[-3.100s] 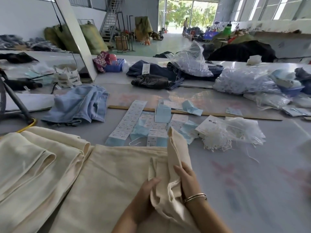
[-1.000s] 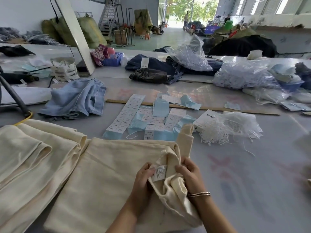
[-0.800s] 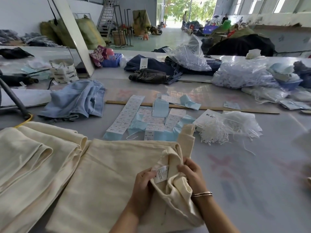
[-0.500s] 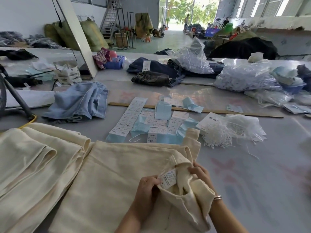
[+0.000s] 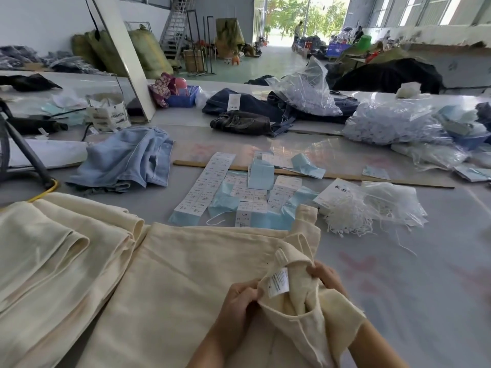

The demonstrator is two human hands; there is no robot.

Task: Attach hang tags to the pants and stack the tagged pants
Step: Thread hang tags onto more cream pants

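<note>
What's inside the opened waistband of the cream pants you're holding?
Inside the cream pants, held open by the left hand and right hand, a white sewn-in label shows. Deeper inside is hidden by folded fabric.

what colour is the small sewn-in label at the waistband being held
White with dark print, on the cream fabric pants' small sewn-in label; head view.

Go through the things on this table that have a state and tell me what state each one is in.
Cream pants: flat on the table, waistband folded back.
Sewn-in label: exposed, upright.
Left hand: gripping the waistband.
Right hand: gripping the waistband.
Cream pants pile: folded, stacked.
Hang tags: laid in overlapping rows.
White strings: loose, tangled.
Blue jeans: crumpled.
</note>
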